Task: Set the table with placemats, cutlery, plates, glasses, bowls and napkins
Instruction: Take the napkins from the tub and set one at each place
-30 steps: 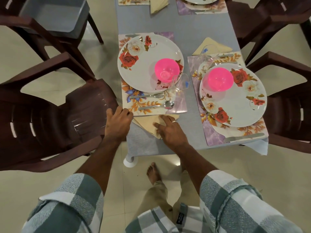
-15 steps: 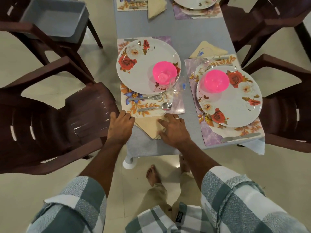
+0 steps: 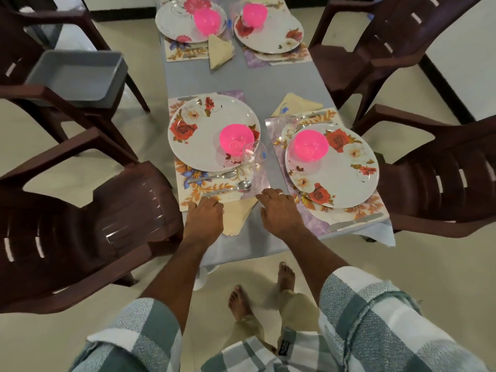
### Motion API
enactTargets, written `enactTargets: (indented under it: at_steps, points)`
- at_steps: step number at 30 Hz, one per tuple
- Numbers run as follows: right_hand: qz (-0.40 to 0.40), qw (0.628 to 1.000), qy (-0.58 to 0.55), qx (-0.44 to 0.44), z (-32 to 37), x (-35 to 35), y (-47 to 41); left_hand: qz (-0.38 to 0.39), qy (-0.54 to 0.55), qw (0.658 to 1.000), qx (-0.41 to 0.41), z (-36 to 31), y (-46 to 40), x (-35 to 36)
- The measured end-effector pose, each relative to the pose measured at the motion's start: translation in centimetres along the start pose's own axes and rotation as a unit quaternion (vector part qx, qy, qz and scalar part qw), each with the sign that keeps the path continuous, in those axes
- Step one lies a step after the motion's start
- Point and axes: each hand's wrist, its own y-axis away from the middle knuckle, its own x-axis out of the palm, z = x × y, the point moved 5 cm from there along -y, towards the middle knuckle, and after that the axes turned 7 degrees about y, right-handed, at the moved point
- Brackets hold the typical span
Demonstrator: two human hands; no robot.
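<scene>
We are on the napkin step at the near-left setting. Our left hand (image 3: 204, 216), fingers curled, rests on the napkin (image 3: 236, 216) at 6 o'clock of its placemat (image 3: 200, 187); our right hand (image 3: 279, 209), fingers relaxed, lies at the napkin's 3 o'clock. Next, we judge, straighten it and let go. We read no writing anywhere.

The person wears a shirt (image 3: 375, 326) in broad grey-green and white checks, its textured sleeves rolled up above the elbows. Both forearms are bare. A silver ring (image 3: 281, 193) sits on a finger of the right grip (image 3: 279, 210). Below are tan trousers (image 3: 295, 299) with a small dark label, and bare feet (image 3: 239, 302).
</scene>
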Motion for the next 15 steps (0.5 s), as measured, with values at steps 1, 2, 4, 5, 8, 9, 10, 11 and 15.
enactTargets:
  at_steps: [1, 2, 4, 5, 8, 9, 10, 11, 15]
  points:
    - [0.008, 1.0, -0.004, -0.002, 0.0, 0.2, 0.0, 0.004, 0.002, 1.0, -0.003, 0.2, -0.1, 0.1]
    - [0.011, 1.0, -0.009, -0.002, -0.1, 0.4, -0.2, 0.009, 0.003, 1.0, -0.008, 0.4, -0.3, 0.3]
    - [0.012, 1.0, -0.017, -0.003, 0.2, 0.9, -0.5, 0.014, -0.007, 1.0, -0.017, 0.9, -0.7, 0.4]
    - [0.015, 1.0, -0.018, -0.007, 0.4, 1.2, -0.8, 0.011, -0.013, 1.0, -0.02, 1.3, -0.9, 0.3]
    - [0.015, 0.999, -0.026, -0.039, 1.5, 1.7, -2.4, 0.005, -0.031, 0.999, -0.033, 2.6, -1.5, 0.0]
    - [0.008, 0.998, -0.025, -0.054, 1.8, 1.9, -2.9, 0.01, -0.034, 0.999, -0.037, 2.9, -1.7, 0.0]
    - [0.008, 0.997, -0.026, -0.066, 2.2, 2.2, -3.6, 0.022, -0.034, 0.998, -0.041, 3.1, -1.8, 0.1]
    - [0.004, 0.997, -0.03, -0.071, 2.5, 2.4, -4.1, 0.034, -0.032, 0.998, -0.04, 3.1, -1.9, 0.4]
    - [-0.001, 0.997, -0.023, -0.078, 3.7, 2.5, -5.4, 0.061, -0.039, 0.997, -0.031, 2.8, -2.5, 1.5]
